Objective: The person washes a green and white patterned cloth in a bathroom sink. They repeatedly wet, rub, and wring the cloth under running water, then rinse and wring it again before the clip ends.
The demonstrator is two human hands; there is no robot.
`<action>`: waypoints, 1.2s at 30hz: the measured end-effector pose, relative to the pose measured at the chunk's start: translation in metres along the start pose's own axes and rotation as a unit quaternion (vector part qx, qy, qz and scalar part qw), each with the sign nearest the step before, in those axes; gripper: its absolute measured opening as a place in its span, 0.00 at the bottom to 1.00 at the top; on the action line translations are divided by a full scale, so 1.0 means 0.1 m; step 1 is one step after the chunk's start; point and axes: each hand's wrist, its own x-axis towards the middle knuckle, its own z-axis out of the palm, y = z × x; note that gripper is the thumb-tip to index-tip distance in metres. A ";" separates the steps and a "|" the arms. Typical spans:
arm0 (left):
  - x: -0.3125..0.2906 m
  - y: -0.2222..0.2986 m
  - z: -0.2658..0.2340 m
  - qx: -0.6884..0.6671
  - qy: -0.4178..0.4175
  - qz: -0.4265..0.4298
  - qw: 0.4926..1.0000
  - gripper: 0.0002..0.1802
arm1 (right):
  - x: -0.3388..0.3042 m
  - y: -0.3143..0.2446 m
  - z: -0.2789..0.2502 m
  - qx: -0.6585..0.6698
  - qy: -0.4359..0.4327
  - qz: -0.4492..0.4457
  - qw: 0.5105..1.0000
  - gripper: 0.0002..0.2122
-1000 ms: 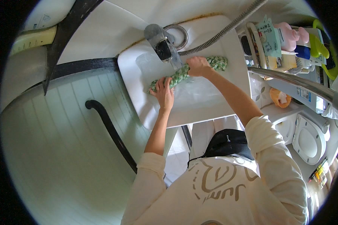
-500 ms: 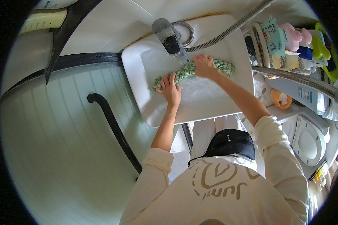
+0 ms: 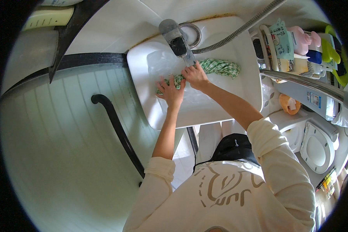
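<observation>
Working from afar, I read the clock from the middle of the basin [image 3: 216, 102], 12 pointing away from the wearer. The cloth [image 3: 222, 68], green and white, lies inside the basin as a long bunched roll, from 8 o'clock to nearly 3 o'clock. My left hand [image 3: 171, 92] is at 8 o'clock, its fingers spread across that end and touching it; whether they grip underneath I cannot tell. My right hand [image 3: 197, 76] sits near the middle, just beside the left, its fingers bent and closed over the roll. Beyond them, toward 3 o'clock, the cloth lies free of both hands.

As for progress, I judge the gathering into a roll done along the visible length; the cloth is not yet out of the basin or spread flat. How wet it is, I cannot judge.

The tap [image 3: 174, 36] stands at 11 o'clock, its spout close by my right hand; I cannot make out running water. A hose [image 3: 236, 36] leads off between 1 and 2 o'clock.
</observation>
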 end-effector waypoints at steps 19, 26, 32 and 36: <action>0.25 -0.02 0.34 -0.135 0.124 0.013 0.983 0.11 | 0.36 0.22 -0.35 0.260 -0.308 0.103 0.909 0.14; 0.07 -0.04 0.19 -0.149 0.081 0.056 0.984 0.13 | -0.38 0.38 -0.43 0.081 0.006 0.056 0.995 0.34; -0.01 0.24 -0.15 -0.045 -0.028 0.104 0.993 0.17 | -0.93 0.80 -0.49 0.070 -0.021 0.169 0.983 0.36; 0.14 0.58 -0.22 -0.125 -0.120 0.182 0.968 0.32 | -0.97 0.82 -0.38 0.009 -0.008 0.196 0.980 0.36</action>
